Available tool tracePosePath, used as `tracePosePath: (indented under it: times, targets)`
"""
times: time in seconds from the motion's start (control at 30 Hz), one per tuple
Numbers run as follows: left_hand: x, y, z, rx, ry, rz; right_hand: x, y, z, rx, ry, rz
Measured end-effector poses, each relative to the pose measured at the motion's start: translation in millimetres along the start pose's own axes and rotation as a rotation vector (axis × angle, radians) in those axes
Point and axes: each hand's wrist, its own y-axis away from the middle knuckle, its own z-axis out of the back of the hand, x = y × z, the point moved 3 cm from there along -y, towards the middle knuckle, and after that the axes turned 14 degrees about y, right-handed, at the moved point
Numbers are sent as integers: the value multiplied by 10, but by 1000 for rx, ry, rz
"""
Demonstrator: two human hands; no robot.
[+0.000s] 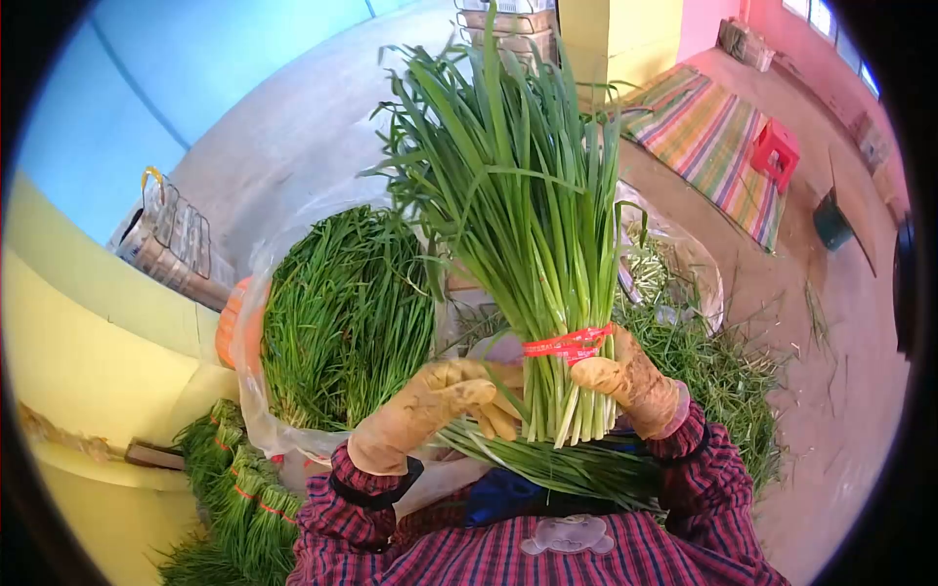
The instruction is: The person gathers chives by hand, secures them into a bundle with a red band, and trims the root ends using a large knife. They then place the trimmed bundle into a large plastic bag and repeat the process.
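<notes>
A large bunch of long green leafy stalks (547, 234) stands upright in front of me, pale cut ends down, with a red printed band (569, 344) around its lower part. My right hand (633, 383), in a stained tan glove, grips the bunch at the band from the right, thumb across the front. On the left side, my gloved left hand (440, 402) is beside the stalks just below the band, its fingers curved; some fingertips are hidden behind the stalks, so whether they hold it is unclear. More loose stalks (557, 467) lie across my lap beneath.
A plastic-lined orange container (234, 322) full of greens (347, 313) stands at left, banded bunches (239, 488) below it. Scattered trimmings (723, 371) lie at right. Farther back are a striped mat (699, 137), a red stool (775, 153) and a green dustpan (832, 223).
</notes>
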Motion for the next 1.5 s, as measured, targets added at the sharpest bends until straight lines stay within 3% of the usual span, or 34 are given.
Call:
tracePosePath:
  times: [0.03, 0.1, 0.13, 0.17, 0.23, 0.3, 0.33, 0.43, 0.47, 0.5, 0.53, 0.63, 0.7, 0.73, 0.77, 0.83, 0.87, 0.9, 0.93, 0.97, 1.03, 1.07, 1.1, 1.17, 1.23, 1.3, 1.37, 1.4, 1.43, 1.5]
  targets:
    - [-42, 19, -8, -5, 150, -65, 28, -3, -14, -1, 12, 1]
    - [-49, -4, 14, -34, 126, -90, 98, -32, -60, 7, 258, 48]
    - [-37, -17, 101, -202, 102, -212, 138, -17, -166, -3, 51, 110]
    - [-38, 13, 204, -375, 79, -333, 119, -16, -224, 12, 61, 116]
    - [-87, 145, 336, -415, 56, -426, 47, -29, -252, -31, 8, 123]
    - [-72, 312, 380, -207, 63, -243, -21, -6, -238, -22, -17, 122]
    - [-60, 372, 359, -107, 24, -51, -83, -17, -223, 10, -26, 87]
    - [-47, 402, 12, -9, 101, -254, 100, -91, -378, 136, -82, -9]
    - [31, 369, 36, 113, 158, -310, 183, -119, -484, 147, 41, 113]
    - [163, 359, 126, 95, 153, -319, 280, -129, -617, 160, 159, 237]
    - [294, 382, 220, 71, 139, -399, 436, -80, -781, 162, 249, 235]
    - [419, 600, 206, -121, 146, -541, 529, -107, -1167, 301, 98, 159]
    - [979, 732, 620, -293, 273, -457, 607, -125, -1206, 438, 243, 93]
    - [1106, 793, 729, -190, 202, -597, 537, -152, -1150, 414, 469, 213]
    - [1261, 763, 882, -247, 211, -608, 480, -169, -1170, 379, 690, 346]
    - [1424, 691, 1089, -75, 518, -616, 486, -95, -1294, 366, 329, 350]
    - [981, 959, 855, -111, 605, -681, 408, -73, -1265, 331, 132, 258]
    - [457, 1281, 485, -138, 687, -742, 420, -112, -1186, 287, 161, 302]
    - [343, 1470, 400, -328, 683, -852, 391, -140, -1099, 220, 204, 304]
    - [343, 1661, 472, -362, 620, -829, 353, -174, -997, 150, 247, 308]
    - [558, 2076, 713, -494, 723, -959, 112, -304, -704, 79, 306, 246]
    - [628, 2302, 762, -659, 693, -993, -27, -379, -543, -3, 366, 193]
    - [698, 2544, 807, -825, 661, -1021, -149, -424, -427, 9, 367, 189]
    - [809, 3014, 960, -823, 660, -1127, -391, -469, -189, -51, 181, 81]
    - [782, 3466, 1002, -1085, 502, -1195, -510, -482, -96, -30, 310, 103]
    - [655, 3854, 1048, -1169, 403, -1251, -617, -476, -24, -11, 434, 126]
    - [670, 4378, 1264, -1245, 284, -1273, -701, -452, 7, 60, 166, 163]
    - [625, 4560, 1315, -1318, 242, -1287, -619, -459, -59, 16, 358, 73]
    - [589, 4736, 1356, -1392, 199, -1300, -653, -467, -69, 15, 357, 72]
    - [608, 5178, 1563, -1360, 298, -1310, -736, -512, 0, -1, 208, 114]
